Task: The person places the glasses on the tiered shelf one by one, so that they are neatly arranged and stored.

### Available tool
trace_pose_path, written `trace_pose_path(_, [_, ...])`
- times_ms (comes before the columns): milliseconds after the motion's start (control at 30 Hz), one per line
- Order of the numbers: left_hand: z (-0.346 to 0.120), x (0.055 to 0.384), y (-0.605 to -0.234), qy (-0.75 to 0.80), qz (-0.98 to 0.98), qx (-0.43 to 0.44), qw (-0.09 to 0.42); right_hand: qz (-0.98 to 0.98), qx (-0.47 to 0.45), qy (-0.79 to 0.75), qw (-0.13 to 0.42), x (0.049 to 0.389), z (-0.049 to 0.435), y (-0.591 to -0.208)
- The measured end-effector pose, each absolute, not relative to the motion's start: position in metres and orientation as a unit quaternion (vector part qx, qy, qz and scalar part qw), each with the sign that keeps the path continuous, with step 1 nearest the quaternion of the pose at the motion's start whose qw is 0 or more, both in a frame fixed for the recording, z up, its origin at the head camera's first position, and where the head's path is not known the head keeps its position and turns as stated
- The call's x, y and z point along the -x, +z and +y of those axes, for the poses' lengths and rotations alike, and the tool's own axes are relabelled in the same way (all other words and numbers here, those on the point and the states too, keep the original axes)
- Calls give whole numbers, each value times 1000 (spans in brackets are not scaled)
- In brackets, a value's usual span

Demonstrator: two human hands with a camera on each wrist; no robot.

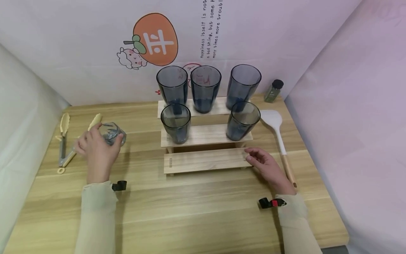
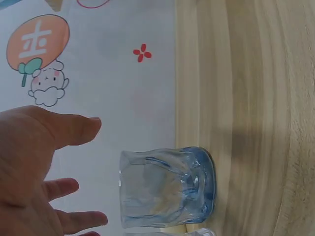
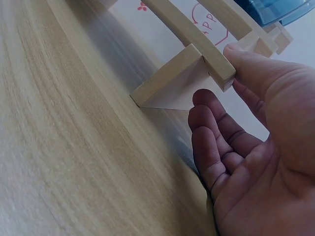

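My left hand (image 1: 99,150) is at the clear, twisted glass (image 1: 112,133) on the left of the table. In the left wrist view, its thumb and fingers are spread, with a gap between them and the upright glass (image 2: 170,188). Part of a second clear piece shows at that view's bottom edge. My right hand (image 1: 268,167) holds the right end of the lowest step of a wooden step rack (image 1: 206,161), its thumb against the plank (image 3: 222,71) and its other fingers loosely curled. Dark blue tumblers stand above: three tall ones (image 1: 204,90) at the top, two shorter ones (image 1: 177,127) on the middle step.
Tongs (image 1: 63,148) with cream tips lie at the left, partly behind my left hand. A white spatula (image 1: 275,125) with a wooden handle lies right of the rack, near my right forearm. Behind it stands a small black-capped jar (image 1: 273,92). White printed cloth (image 1: 95,53) walls the table.
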State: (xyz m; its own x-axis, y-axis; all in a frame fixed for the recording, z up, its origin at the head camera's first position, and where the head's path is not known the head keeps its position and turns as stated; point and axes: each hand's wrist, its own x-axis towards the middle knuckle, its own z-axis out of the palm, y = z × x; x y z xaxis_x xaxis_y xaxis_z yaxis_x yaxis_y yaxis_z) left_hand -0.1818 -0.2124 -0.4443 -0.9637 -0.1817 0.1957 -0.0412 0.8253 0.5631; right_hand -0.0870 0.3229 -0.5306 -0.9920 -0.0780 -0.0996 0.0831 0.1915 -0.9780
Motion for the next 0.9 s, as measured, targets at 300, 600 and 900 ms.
trace_pose_path(300, [-220,193,-457,-257,-959,-55,106,776,1,-627,64,88,323,-534])
trace_pose_path(600, [-227,205,-458,-232,-967,-79,70,774,-5,-629,69,89,322,-532])
trace_pose_path(900, [-204,181,-458,-287,-956,15,50,776,-10,-626,70,88,323,-530])
